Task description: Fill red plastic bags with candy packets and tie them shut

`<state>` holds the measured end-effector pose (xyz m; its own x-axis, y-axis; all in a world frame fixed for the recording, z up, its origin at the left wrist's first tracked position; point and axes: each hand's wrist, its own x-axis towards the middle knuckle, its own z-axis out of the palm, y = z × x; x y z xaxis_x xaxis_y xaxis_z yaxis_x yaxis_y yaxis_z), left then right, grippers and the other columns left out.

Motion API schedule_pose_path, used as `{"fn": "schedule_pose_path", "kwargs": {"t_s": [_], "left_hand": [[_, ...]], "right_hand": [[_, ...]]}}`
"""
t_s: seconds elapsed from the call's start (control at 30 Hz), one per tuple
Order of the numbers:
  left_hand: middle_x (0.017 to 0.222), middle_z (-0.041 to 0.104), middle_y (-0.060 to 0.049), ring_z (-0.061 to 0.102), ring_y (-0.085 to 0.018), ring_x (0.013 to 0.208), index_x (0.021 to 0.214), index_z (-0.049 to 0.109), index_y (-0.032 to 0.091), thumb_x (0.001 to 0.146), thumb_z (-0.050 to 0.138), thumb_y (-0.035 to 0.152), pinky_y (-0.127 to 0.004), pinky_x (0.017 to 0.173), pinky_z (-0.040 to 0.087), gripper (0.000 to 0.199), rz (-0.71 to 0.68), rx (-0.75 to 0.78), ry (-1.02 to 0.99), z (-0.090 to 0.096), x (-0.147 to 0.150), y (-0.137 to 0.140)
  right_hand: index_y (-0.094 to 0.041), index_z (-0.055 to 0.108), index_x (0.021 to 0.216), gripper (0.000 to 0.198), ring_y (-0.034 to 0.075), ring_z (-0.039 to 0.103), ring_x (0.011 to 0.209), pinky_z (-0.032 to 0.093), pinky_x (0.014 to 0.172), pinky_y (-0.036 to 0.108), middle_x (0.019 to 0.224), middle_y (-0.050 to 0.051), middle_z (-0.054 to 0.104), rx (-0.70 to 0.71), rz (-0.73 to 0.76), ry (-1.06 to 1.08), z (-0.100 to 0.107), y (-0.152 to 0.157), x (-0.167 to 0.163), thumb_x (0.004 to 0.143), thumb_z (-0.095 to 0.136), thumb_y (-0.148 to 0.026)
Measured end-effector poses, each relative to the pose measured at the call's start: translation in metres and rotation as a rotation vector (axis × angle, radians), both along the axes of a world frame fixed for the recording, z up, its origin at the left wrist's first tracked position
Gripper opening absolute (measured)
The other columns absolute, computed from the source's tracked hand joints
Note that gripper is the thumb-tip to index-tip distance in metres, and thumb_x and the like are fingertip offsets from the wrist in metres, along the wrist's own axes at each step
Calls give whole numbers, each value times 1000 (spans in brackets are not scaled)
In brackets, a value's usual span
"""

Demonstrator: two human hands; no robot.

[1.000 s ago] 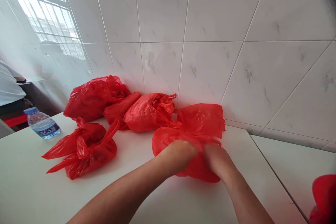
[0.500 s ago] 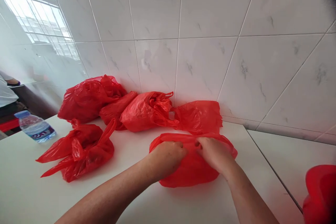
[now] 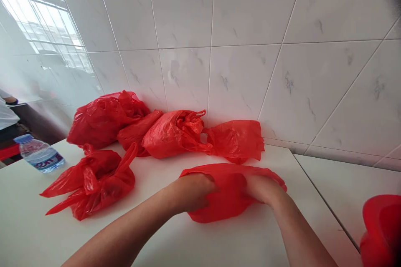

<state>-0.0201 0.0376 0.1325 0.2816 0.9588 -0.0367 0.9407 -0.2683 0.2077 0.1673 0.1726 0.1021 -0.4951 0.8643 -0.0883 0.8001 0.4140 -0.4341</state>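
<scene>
A thin red plastic bag (image 3: 224, 200) lies on the white table in front of me, its top edge raised around my hands. My left hand (image 3: 197, 190) reaches into its left side, with red film over the fingers. From the right, my right hand (image 3: 258, 187) is partly inside the same bag, blurred and with its fingers behind the film. Both hands touch the bag, but whether they grip it is hidden. Just behind it, a flattened red bag (image 3: 236, 139) rests against the tiled wall.
Along the wall sit a filled red bag (image 3: 173, 133) and a larger bundle (image 3: 102, 119). A knotted red bag (image 3: 103, 183) lies at left, near a tilted water bottle (image 3: 40, 154). A red object (image 3: 380, 225) stands at the right edge. Part of a person (image 3: 8, 114) shows far left.
Both hands have gone deeper into the bag's folds, and red film now covers their fingers. The bag's top edge has shifted slightly. The other bags stay in place.
</scene>
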Motion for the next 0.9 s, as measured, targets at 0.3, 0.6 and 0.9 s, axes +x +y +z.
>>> {"fn": "schedule_pose_path", "kwargs": {"t_s": [0.3,0.6,0.9], "left_hand": [[134,53,-10,42,-34,127,101,63,23,73,65,13,-55,102,33,30,106,394,109,5,-25,-15],[121,51,-11,56,-27,106,118,57,24,68,53,3,-37,87,46,55,427,68,-102,-25,-49,-14],[95,55,-1,54,-16,71,106,66,29,58,65,16,-28,66,42,49,335,-50,-490,-59,-28,11]], "right_hand": [[-25,57,69,15,13,47,56,22,47,25,70,-2,56,27,168,-104,11,-21,-9,63,54,-11],[-23,54,61,9,13,47,55,25,47,25,62,-3,54,-180,195,-138,3,-6,5,67,59,-28],[-21,57,87,33,14,51,66,39,61,25,76,2,62,-623,102,265,-9,2,64,84,50,-52]]}}
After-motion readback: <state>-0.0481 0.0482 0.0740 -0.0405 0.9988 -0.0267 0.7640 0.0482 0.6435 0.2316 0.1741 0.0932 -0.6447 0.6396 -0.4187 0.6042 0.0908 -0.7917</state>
